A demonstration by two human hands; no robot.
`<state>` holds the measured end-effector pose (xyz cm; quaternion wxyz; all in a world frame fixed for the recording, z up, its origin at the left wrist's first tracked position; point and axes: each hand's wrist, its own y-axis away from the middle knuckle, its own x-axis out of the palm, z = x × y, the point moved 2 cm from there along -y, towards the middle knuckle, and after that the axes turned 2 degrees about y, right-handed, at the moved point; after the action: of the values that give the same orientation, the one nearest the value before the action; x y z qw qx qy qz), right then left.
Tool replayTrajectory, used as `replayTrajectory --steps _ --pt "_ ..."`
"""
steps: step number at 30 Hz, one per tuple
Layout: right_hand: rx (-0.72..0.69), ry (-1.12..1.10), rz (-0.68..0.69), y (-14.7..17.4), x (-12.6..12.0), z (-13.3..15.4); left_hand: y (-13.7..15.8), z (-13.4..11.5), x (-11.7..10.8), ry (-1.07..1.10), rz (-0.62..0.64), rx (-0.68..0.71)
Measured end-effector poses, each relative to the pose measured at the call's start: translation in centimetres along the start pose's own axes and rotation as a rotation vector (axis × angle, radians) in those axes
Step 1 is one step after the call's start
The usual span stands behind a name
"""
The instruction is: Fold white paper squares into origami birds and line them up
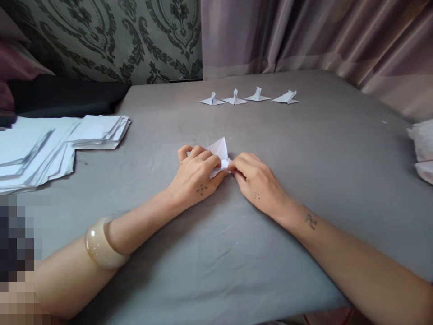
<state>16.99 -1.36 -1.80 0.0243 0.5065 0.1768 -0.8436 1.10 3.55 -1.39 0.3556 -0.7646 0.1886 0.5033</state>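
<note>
A small piece of folded white paper point(219, 149) is between my hands at the middle of the table, with one pointed flap standing up. My left hand point(198, 167) closes over its left side, thumb and index finger pinching near the front edge. At the right end of the paper, my right hand point(255, 178) pinches a corner between thumb and fingertips. Much of the paper is hidden behind my left fingers, so its full shape does not show.
Several folded white paper figures point(235, 99) stand in a row at the back of the grey-covered table point(209, 266). Stacks of white paper point(37, 153) lie at the left, beside a black cloth point(67, 95). A whitish crumpled thing point(422, 149) sits at the right edge. Curtains point(243, 36) hang behind.
</note>
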Motion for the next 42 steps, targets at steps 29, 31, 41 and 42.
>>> replayTrajectory --steps 29,31,41,42 --pt "-0.056 0.042 0.057 0.7 0.1 0.3 0.1 3.4 -2.2 -0.094 -0.039 0.107" --pt "-0.058 0.045 0.068 0.6 0.1 0.2 0.2 3.5 -2.0 -0.097 -0.102 0.088" --pt "-0.047 0.004 0.110 0.4 -0.1 0.0 0.5 1.3 -0.8 0.043 0.069 0.313" --pt "-0.048 -0.009 0.119 0.4 -0.2 -0.1 0.6 1.2 -0.8 0.056 0.083 0.331"
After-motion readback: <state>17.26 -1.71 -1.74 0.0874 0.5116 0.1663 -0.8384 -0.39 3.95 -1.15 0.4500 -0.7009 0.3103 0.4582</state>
